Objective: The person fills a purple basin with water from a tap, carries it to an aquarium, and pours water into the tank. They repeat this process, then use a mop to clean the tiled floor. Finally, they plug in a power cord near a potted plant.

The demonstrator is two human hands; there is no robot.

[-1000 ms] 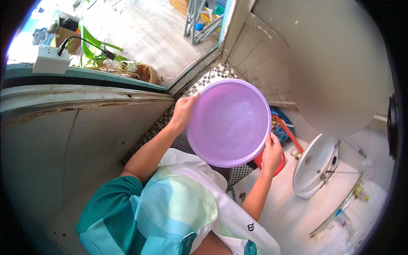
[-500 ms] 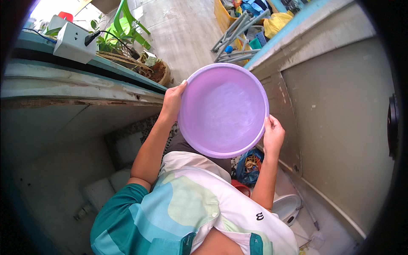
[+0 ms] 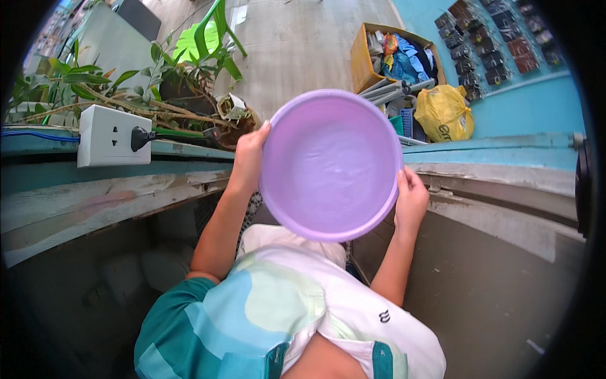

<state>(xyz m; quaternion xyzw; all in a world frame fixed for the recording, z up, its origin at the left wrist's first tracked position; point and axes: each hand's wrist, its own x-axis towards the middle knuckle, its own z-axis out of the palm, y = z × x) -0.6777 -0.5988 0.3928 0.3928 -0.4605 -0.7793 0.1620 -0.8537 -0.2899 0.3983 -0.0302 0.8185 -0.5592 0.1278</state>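
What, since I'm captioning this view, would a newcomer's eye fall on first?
Probably the big purple basin in the middle, gripped by the left hand and right hand. Then the yellow bag beyond it at right, and the white socket with a black plug at left.

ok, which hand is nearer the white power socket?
Left. The left hand grips the purple basin at its left rim, with the white power socket off to that side; the right hand is across the basin, farther away.

Shows a pale, streaked floor (image 3: 287, 50) at top centre of frame, carrying a green chair (image 3: 194, 42) upper left and a yellow box (image 3: 361, 60) upper right
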